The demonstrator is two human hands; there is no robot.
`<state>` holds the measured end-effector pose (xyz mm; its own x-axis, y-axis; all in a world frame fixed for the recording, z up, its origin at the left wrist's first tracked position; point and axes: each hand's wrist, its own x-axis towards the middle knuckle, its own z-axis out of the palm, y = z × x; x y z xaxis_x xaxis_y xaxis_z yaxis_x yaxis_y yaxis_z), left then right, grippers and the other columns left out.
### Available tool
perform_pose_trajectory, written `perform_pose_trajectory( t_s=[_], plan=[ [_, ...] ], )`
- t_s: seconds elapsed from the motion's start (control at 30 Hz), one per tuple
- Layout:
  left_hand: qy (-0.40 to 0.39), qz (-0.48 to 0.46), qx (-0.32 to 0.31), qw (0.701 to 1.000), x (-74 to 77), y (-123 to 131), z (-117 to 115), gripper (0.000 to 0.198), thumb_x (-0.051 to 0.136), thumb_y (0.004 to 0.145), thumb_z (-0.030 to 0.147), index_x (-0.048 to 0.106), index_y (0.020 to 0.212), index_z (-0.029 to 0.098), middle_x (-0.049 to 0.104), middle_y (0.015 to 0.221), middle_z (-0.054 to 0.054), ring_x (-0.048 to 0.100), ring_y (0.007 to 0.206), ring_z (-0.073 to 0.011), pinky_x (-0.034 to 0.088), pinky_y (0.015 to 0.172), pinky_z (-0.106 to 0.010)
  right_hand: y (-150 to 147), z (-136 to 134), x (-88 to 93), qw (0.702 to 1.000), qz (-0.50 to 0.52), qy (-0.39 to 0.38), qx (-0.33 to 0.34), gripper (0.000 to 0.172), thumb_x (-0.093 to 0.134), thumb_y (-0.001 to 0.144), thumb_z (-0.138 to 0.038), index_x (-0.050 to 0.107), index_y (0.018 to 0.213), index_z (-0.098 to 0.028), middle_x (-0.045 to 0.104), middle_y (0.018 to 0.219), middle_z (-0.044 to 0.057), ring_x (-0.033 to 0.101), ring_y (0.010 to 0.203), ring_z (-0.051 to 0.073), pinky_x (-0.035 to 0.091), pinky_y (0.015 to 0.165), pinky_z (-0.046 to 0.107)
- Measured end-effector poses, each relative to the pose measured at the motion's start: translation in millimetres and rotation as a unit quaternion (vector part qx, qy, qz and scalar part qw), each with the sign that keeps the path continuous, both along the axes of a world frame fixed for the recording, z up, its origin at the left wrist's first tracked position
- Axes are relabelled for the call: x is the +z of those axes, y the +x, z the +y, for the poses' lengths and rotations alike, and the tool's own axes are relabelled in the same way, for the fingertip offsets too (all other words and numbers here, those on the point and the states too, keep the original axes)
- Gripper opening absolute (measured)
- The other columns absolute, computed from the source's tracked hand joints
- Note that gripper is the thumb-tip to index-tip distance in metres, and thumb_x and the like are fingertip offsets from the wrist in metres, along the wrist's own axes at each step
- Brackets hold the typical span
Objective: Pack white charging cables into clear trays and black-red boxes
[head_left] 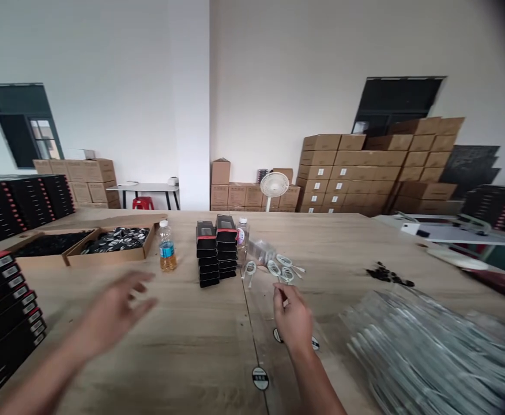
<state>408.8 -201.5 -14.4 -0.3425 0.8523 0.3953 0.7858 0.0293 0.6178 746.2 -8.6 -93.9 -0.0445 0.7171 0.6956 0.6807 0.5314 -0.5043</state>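
Note:
My left hand [116, 308] is blurred above the left part of the wooden table [174, 340], its fingers apart and nothing in them. At the centre right, my right hand [293, 317] has thumb and fingertips pressed together; whatever they hold, if anything, is too small to tell. Just beyond it lie several coiled white cables [274, 268]. Two stacks of black boxes [217, 251] stand to the left of the cables. A round black-and-white label [260, 378] lies near the table's front, and two more show partly around my right wrist.
Many bagged cables [434, 351] are heaped at the right, near small black pieces [389, 275]. Bottles [166, 248] stand mid-table. Open cartons [116, 242] and tall stacks of black boxes [8, 328] line the left. Brown boxes and a fan [274, 184] are behind.

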Motion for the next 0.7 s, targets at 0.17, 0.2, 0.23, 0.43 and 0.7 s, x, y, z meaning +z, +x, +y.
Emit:
perform_pose_trajectory(
  t_s=[0.17,0.2,0.23,0.43,0.7],
  plan=[
    [0.001,-0.112,-0.080,0.991,-103.0,102,96,0.017,0.054,0.076,0.017,0.067,0.087,0.021,0.070,0.086,-0.003,0.065,0.079,-0.0182,0.051,0.076,-0.031,4,0,-4.3,0.998,-0.059,-0.031,-0.003,0.028,0.042,0.090,-0.029,0.068,0.094,-0.021,0.073,0.094,0.009,0.068,0.081,0.023,0.048,0.073,0.032],
    [-0.004,-0.124,-0.074,0.990,-115.4,112,105,0.018,0.050,0.077,0.014,0.066,0.084,0.020,0.069,0.082,-0.003,0.065,0.077,-0.0181,0.050,0.075,-0.031,5,1,-5.2,0.997,-0.068,-0.039,-0.008,0.027,0.041,0.090,-0.028,0.067,0.094,-0.021,0.072,0.094,0.008,0.068,0.081,0.022,0.048,0.073,0.031],
    [-0.010,-0.132,-0.072,0.989,-124.7,118,111,0.020,0.047,0.077,0.012,0.065,0.082,0.020,0.068,0.080,-0.003,0.065,0.076,-0.0179,0.049,0.074,-0.030,7,2,-6.2,0.996,-0.077,-0.048,-0.014,0.027,0.041,0.090,-0.028,0.067,0.094,-0.021,0.072,0.094,0.008,0.068,0.081,0.022,0.048,0.072,0.031],
    [-0.049,-0.156,-0.076,0.984,-137.9,120,113,0.023,0.046,0.076,0.009,0.064,0.082,0.022,0.068,0.079,0.000,0.063,0.074,-0.0169,0.044,0.072,-0.029,-3,5,-6.4,0.985,-0.135,-0.100,-0.028,0.024,0.044,0.088,-0.023,0.068,0.093,-0.021,0.072,0.093,0.008,0.068,0.084,0.022,0.048,0.073,0.030],
    [-0.045,-0.202,-0.084,0.975,-135.0,121,116,0.019,0.051,0.076,0.010,0.066,0.079,0.021,0.070,0.082,-0.003,0.063,0.079,-0.0200,0.040,0.074,-0.030,-78,62,4.3,0.968,-0.229,-0.088,0.045,0.012,0.071,0.069,-0.014,0.072,0.079,-0.020,0.074,0.084,0.008,0.066,0.085,0.022,0.045,0.077,0.031]
  ],
)
